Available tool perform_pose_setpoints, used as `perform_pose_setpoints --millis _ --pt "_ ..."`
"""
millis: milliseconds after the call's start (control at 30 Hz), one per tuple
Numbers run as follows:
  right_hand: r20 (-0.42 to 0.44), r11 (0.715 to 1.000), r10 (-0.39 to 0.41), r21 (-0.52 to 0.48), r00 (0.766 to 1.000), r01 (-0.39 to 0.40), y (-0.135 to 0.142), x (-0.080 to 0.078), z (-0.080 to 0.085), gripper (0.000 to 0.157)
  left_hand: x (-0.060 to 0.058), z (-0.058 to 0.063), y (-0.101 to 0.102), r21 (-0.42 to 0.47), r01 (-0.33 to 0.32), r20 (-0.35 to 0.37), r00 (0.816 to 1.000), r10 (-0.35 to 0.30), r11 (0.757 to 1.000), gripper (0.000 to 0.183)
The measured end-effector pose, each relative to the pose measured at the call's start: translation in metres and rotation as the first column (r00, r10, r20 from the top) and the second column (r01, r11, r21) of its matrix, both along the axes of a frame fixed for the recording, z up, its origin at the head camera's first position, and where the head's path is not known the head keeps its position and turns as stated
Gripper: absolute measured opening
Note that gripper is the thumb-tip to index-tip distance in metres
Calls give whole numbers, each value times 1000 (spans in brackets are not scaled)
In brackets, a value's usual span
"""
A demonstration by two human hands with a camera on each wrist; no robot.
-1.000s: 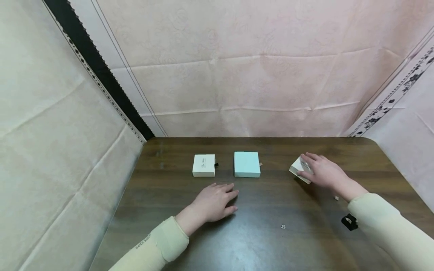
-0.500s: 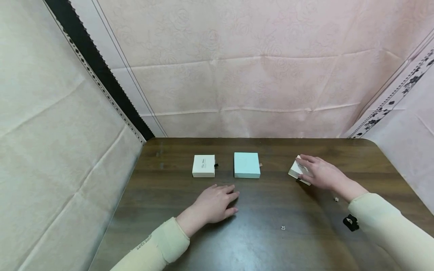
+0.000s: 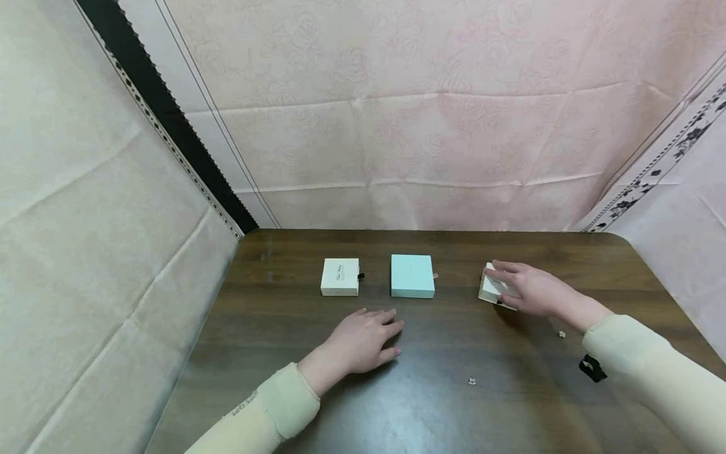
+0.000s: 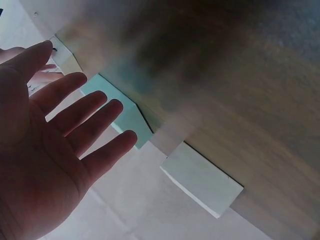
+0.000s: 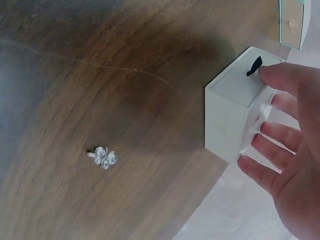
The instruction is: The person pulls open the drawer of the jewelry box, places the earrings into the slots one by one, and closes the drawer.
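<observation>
My right hand holds a small white box at the right of the wooden table. Its fingers lie across the printed top, and the thumb sits at the side face by a black ribbon tab. The box stands slightly turned, its tab side facing toward me. My left hand is over the table with its fingers spread and nothing in it. Beyond its fingers are a light blue box and another white box with print on top.
A small silvery flower-like piece lies near my right wrist, also visible as a small piece from above. Another tiny shiny piece lies nearer me. A black item is beside the right sleeve. Pale cloth hangs behind the table.
My right hand has shifted the white box a little to the left and turned it, so its edges run straighter with the table. The left hand has barely moved.
</observation>
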State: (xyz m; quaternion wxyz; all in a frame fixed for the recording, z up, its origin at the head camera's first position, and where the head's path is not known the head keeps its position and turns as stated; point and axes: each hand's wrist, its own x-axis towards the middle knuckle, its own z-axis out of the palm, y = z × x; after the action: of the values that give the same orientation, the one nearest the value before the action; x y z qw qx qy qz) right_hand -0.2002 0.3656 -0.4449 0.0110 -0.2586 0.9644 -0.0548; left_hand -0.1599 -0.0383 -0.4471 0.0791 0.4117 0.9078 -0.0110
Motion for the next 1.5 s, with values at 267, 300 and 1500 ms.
perform_pose_setpoints --millis 267,300,1500 --pt "-24 998 61 13 998 -61 11 4 2 61 -1 -1 2 -2 5 -7 1000 -5 1000 55" --pt "-37 997 71 18 997 -70 13 4 2 61 -1 -1 2 -5 4 -9 1000 -4 1000 55" --pt "-56 955 -275 -131 960 266 -10 21 -16 62 2 0 6 -18 12 1 1000 -12 1000 56"
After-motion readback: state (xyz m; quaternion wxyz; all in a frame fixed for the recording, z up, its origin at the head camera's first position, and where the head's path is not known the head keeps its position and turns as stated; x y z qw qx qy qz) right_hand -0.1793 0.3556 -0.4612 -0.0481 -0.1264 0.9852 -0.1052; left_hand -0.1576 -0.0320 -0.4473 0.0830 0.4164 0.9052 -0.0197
